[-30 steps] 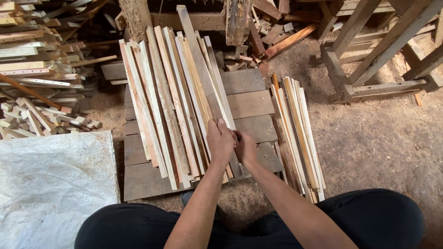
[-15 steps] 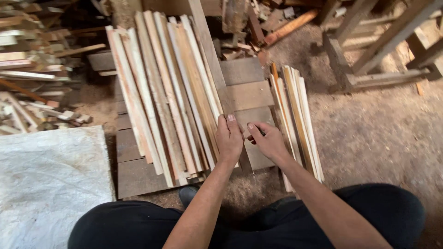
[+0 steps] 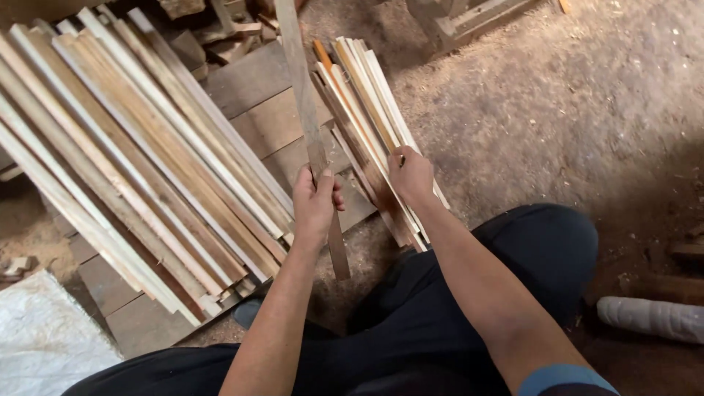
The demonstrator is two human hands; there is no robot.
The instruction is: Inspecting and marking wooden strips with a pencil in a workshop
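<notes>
Wood everywhere: thin strips, mostly pale, some reddish-brown. Left hand [image 3: 315, 202] is wrapped tight round one long darker strip [image 3: 302, 95], fingers curled over it w/ thumb on top; strip runs from below the hand, up past the wrist and off the top edge, lifted clear of the stacks. Right hand [image 3: 411, 174] sits just right of that strip, fingers closed on the near end of the small bundle [image 3: 367, 110], pinching what looks like one pale strip from it; exactly which one, can't tell.

Small bundle lies fanned just right of the held strip, partly on the flat boards [image 3: 268, 110], partly on the dirt floor [image 3: 557, 117]. Big pile [image 3: 125, 169] of strips lies left of the held strip, slanting from upper left to lower right, resting on the same boards, well apart from the small bundle.

White sheet [image 3: 44, 337] is far left of the held strip, at bottom corner. Person sits low, dark trousers [image 3: 543, 249] below both hands. Pale roll-like object [image 3: 649, 317] lies far right of the strip, near the knee. Wooden frame [image 3: 469, 18] is up right of the strip's top end.
</notes>
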